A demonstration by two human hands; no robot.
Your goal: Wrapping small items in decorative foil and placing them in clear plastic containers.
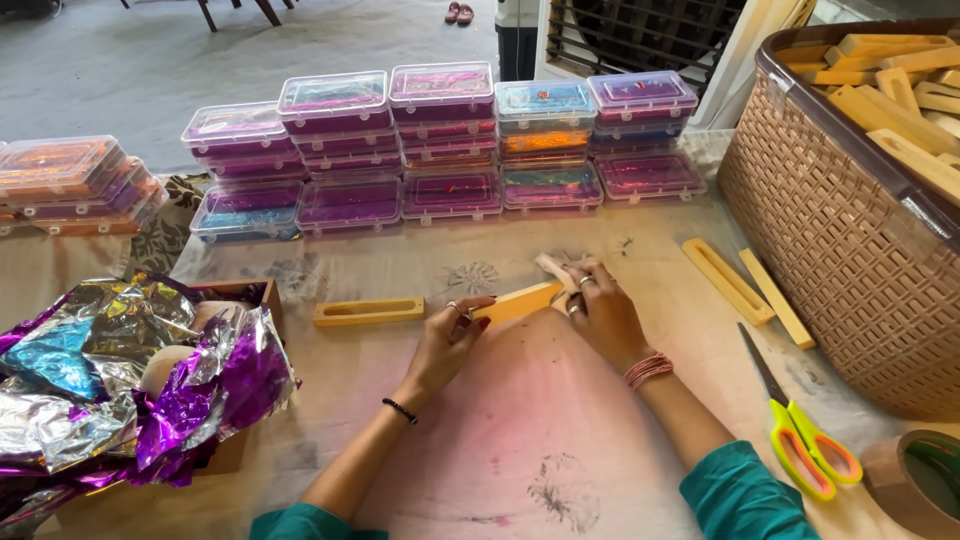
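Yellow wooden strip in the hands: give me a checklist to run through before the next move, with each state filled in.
1. Left hand grips the yellow wooden strip: ok.
2. Right hand steadies the strip's far end: ok.
3. What the right hand's fingers press on that end, perhaps tape: cannot tell.
4. Slotted yellow piece lies apart from the hands, on the table: ok.
5. Scissors lie beside the right forearm, blades shut: ok.
6. Tape roll fully in view: not ok, cut by the frame edge.
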